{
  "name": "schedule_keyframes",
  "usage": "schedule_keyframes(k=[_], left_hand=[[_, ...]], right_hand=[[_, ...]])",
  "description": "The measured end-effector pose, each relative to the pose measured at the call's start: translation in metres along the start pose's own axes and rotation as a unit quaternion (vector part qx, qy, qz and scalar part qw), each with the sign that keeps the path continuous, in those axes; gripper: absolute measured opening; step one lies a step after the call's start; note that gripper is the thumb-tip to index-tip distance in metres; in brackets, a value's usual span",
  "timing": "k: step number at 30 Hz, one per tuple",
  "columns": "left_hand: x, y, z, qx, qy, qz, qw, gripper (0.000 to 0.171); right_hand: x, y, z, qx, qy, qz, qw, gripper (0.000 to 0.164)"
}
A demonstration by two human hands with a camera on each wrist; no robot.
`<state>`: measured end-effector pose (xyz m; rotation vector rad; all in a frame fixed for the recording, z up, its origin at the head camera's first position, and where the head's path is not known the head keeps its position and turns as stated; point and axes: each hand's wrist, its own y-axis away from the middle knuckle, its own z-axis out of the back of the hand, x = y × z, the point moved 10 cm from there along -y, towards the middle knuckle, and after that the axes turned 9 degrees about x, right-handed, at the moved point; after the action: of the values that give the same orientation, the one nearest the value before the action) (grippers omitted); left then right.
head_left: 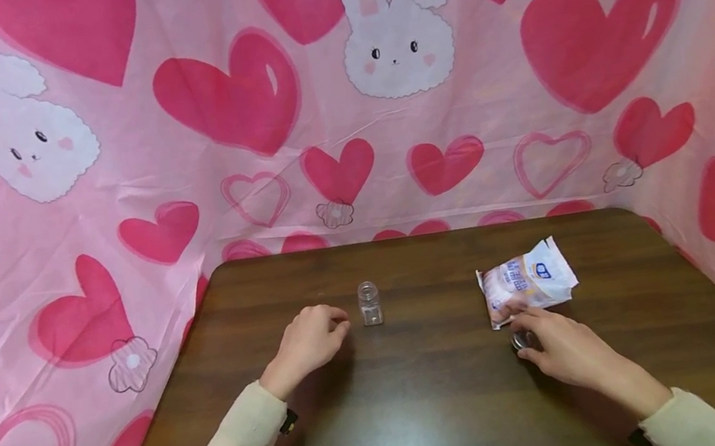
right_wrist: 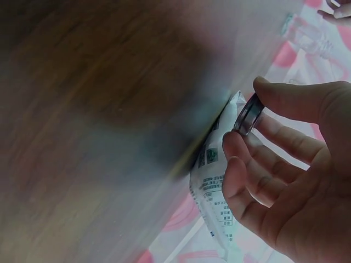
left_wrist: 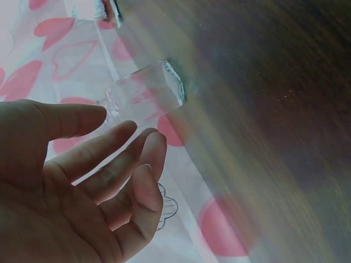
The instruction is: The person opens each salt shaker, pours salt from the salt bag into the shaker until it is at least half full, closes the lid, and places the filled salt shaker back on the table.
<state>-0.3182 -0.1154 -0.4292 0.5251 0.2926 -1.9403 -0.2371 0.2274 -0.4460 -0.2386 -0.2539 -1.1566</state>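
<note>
Our left grip [head_left: 307, 346] is loosely spread, holding nothing, just beside the clear bottle [head_left: 371, 312] upright on the bench [head_left: 441, 397]; we judge it light, stiff, slippery, perhaps breakable, best held round its body. Near the soft-looking packet [head_left: 528, 278], our right grip [head_left: 570, 349] pinches the dark, rigid-looking cap [right_wrist: 248, 115] by its rim.

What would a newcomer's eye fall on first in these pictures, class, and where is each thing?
The pink backdrop behind the table leaps out first, with its red hearts and white rabbit faces. Next comes a small clear bottle, standing upright on the tabletop near the person's left grip. Farther right, the right grip pinches a dark round lid by a pale packet.
</note>
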Motion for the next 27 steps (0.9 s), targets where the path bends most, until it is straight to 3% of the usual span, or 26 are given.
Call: schedule_keyframes(k=[27], left_hand=[[-0.002, -0.003, -0.004, 0.007, 0.006, 0.005, 0.9999, 0.019]], right_hand=[[-0.016, 0.015, -0.005, 0.014, 0.003, -0.026, 1.000, 0.030]])
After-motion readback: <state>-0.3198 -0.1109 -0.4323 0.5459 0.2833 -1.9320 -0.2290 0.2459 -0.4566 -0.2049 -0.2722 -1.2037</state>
